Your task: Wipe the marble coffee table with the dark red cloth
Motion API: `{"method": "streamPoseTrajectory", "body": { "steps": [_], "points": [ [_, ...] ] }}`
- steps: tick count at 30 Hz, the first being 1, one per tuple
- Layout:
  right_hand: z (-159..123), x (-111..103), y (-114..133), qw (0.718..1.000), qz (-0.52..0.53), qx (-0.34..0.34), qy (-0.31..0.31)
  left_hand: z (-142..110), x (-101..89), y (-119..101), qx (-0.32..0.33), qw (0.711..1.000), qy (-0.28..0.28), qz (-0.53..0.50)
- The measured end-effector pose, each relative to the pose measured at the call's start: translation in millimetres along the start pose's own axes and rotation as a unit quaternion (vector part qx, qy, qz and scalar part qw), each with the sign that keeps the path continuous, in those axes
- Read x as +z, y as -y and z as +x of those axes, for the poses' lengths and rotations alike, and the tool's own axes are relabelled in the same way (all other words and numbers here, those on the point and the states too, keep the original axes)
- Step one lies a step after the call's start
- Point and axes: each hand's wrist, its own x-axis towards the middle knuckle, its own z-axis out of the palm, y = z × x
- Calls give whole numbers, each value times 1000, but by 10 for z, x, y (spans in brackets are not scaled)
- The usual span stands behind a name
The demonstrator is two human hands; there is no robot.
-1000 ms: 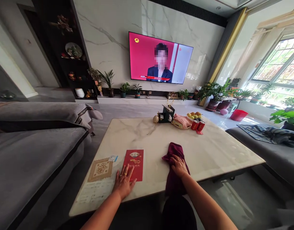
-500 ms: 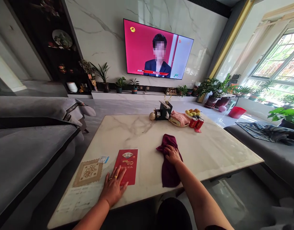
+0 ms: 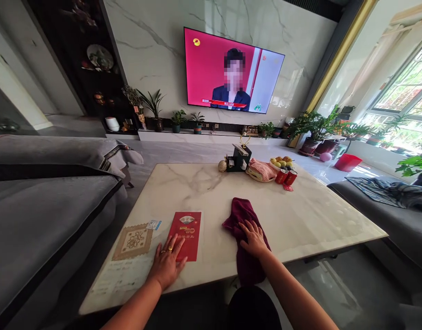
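Note:
My left hand (image 3: 167, 264) lies flat with its fingers spread. Its fingertips rest on the lower left part of a red printed packet (image 3: 192, 250), and rings show on the fingers. To its left are a tan lace-edged mat (image 3: 134, 241) and a small blue and white card (image 3: 154, 224). My right hand (image 3: 255, 238) presses flat on a dark purple cloth (image 3: 241, 210), fingers stretched and apart. The cloth is rumpled, and its near end reaches the front edge of the marble-topped table (image 3: 211, 188).
Toward the far side stand a round ornament (image 3: 222, 166), a dark green box holder (image 3: 241, 158), a folded pink towel (image 3: 262, 169), a fruit bowl (image 3: 282, 162) and red cans (image 3: 281, 176). Grey sofas flank the table on the left (image 3: 52, 211) and right (image 3: 376, 201).
My right hand has drawn the purple cloth toward me, so its near end has come to the table's front edge. My left hand stays on the packet. The view has shifted slightly.

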Motion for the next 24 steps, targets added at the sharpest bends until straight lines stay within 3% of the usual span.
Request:
{"method": "streamPoseTrajectory", "body": {
  "steps": [5, 9, 14, 17, 24],
  "points": [
    [-55, 153, -186, 992, 10, -123, 12, 18, 109, 63, 8, 1000, -16, -5],
    [396, -8, -458, 987, 19, -155, -25, 21, 151, 98, 18, 999, -30, -2],
    [1223, -511, -944, 994, 7, 19, -105, 5, 189, 164, 23, 1000, -16, 6],
    [1647, -735, -1262, 986, 18, 106, -130, -11, 312, 257, 34, 998, -44, 11],
    [2436, -920, -1749, 952, 65, 265, -141, -62, 539, 407, 96, 980, -165, 54]
  ]
}}
